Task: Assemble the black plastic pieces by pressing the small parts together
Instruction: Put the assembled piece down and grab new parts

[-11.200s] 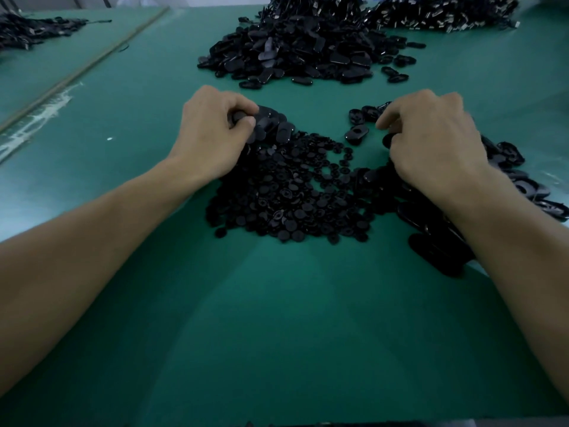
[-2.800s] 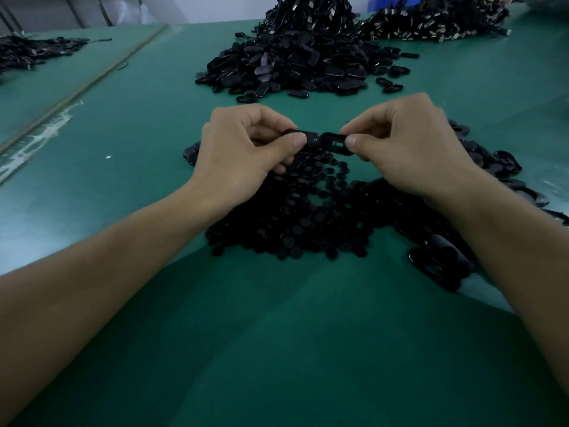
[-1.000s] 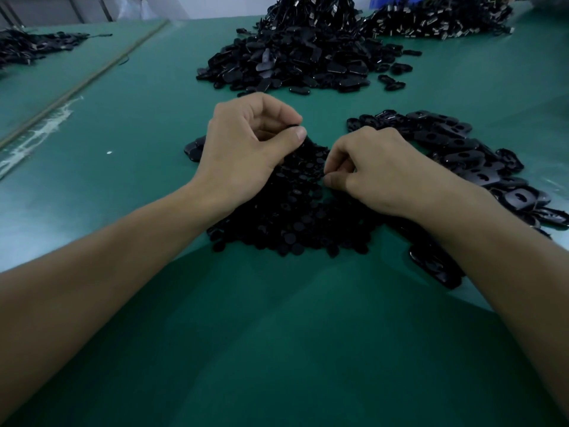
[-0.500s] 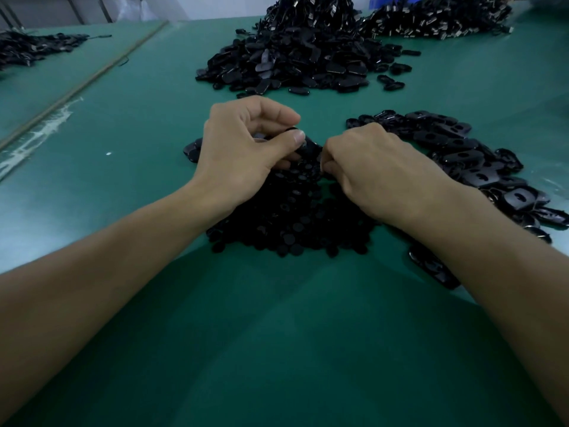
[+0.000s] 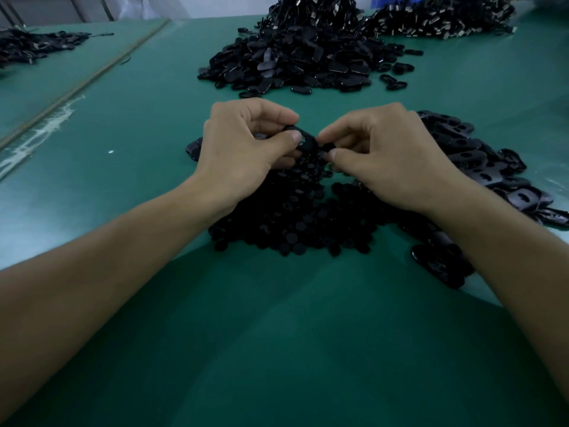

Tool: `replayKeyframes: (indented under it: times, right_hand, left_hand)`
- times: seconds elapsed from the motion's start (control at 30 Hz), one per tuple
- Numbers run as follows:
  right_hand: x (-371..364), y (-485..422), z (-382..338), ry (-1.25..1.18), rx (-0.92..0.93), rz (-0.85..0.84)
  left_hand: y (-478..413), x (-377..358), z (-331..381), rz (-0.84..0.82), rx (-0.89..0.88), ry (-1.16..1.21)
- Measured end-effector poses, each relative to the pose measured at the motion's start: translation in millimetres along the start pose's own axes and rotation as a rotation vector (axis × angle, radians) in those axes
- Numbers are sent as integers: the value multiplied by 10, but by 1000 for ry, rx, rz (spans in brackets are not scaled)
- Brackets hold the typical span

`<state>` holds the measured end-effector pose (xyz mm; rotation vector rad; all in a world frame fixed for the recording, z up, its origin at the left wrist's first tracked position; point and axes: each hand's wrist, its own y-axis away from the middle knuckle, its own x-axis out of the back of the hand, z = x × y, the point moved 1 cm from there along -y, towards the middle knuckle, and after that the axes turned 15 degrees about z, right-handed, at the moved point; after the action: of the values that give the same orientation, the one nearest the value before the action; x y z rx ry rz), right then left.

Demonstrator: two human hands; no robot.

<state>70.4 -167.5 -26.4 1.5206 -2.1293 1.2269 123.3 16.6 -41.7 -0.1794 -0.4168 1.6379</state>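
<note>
My left hand [image 5: 243, 149] pinches a flat black oval piece [image 5: 304, 140] between thumb and fingers, just above the table. My right hand [image 5: 385, 152] pinches a small black round part [image 5: 328, 148] right beside that piece, touching its right end. Both hands hover over a heap of small black round parts [image 5: 295, 217] on the green table [image 5: 277, 334]. A spread of flat black oval pieces with slots [image 5: 480, 167] lies to the right, partly hidden by my right forearm.
A big pile of black pieces [image 5: 295, 60] sits farther back in the middle, another pile [image 5: 437, 20] at the back right, a smaller one [image 5: 34, 46] at the far left. A seam strip [image 5: 83, 84] runs diagonally across the left.
My right hand has lifted from the heap of small parts and come up to the oval piece in my left hand, with a small part in its fingertips. Left hand barely moved.
</note>
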Motion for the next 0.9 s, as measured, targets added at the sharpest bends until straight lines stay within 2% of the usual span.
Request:
replayKeyframes:
  times: [0.23, 0.37, 0.57, 0.9]
  right_hand:
    - [31, -6, 35, -186, -104, -10]
    - [28, -8, 30, -181, -98, -40]
    - [24, 7, -9, -47, -15, -102]
    - [26, 22, -37, -156, -1, -39]
  left_hand:
    - [-2, 2, -15, 8, 15, 8]
    - [2, 7, -5, 7, 15, 2]
    - [12, 13, 6, 14, 10, -11]
    - [33, -7, 31, -2, 38, 55]
